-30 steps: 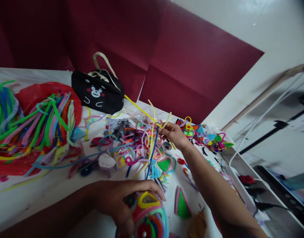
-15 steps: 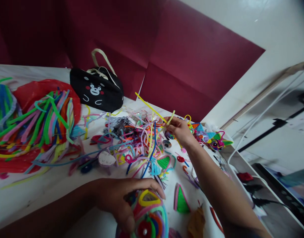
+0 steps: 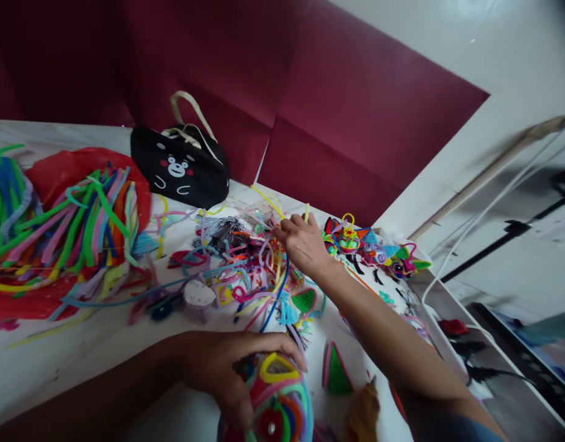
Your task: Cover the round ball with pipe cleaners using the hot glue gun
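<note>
My left hand point(image 3: 227, 371) is wrapped round a multicoloured pipe-cleaner figure point(image 3: 277, 405) at the table's near edge. My right hand point(image 3: 303, 242) reaches into a tangled heap of loose pipe cleaners point(image 3: 245, 264) in the middle of the white table point(image 3: 80, 362). Its fingers are pinched on a yellow pipe cleaner point(image 3: 268, 199) that sticks up and back to the left. A blue pipe cleaner point(image 3: 275, 301) runs down from under that hand.
A red bag with a big bundle of coloured pipe cleaners point(image 3: 65, 227) lies at the left. A black bear-face pouch point(image 3: 178, 169) stands at the back. Finished colourful figures point(image 3: 374, 248) sit at the right, green cone pieces point(image 3: 335, 371) near the front. Dark red panels rise behind.
My right hand has moved left and down into the heap, bringing the yellow pipe cleaner lower. My left hand has stayed on the figure.
</note>
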Motion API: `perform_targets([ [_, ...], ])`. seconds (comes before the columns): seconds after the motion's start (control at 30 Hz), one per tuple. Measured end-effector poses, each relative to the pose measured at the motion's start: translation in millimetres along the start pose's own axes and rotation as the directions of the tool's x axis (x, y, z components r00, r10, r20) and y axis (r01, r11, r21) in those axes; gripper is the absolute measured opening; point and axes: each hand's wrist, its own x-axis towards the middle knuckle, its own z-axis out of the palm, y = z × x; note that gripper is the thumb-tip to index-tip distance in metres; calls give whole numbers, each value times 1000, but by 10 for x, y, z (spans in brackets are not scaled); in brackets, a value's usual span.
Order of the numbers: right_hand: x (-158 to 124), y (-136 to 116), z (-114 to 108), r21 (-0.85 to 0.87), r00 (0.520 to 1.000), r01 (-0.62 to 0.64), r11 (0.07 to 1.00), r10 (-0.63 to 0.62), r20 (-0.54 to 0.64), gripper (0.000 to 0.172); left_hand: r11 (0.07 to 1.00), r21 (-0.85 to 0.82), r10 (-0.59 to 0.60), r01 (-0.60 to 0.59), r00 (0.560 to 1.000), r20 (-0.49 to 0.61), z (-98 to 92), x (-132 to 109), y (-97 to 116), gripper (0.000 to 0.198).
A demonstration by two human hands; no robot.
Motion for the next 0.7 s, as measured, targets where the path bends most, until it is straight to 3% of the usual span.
perform_targets([
  [0.13,38,154,-93,-29,999,-49,998,48,-16,23,997,38,76,-74,996,-36,-38,10,-27,86],
  [0.23,-17,310,-290,-54,975,-170,984,160,-151,28,989,68,137,-134,990,-44,-69,15,-68,89],
  [0.37,-61,427,-410,2,906,-249,968,234,-352,28,987,16,160,-160,987,-17,-93,19,-110,90],
  [0.53,-125,436,-366,105,882,-268,958,288,-373,23,977,-11,209,-211,974,-91,-121,11,-159,88],
  [0.7,-237,420,-356,144,741,-399,906,411,-531,27,964,16,264,-264,956,-131,-128,6,-190,91],
])
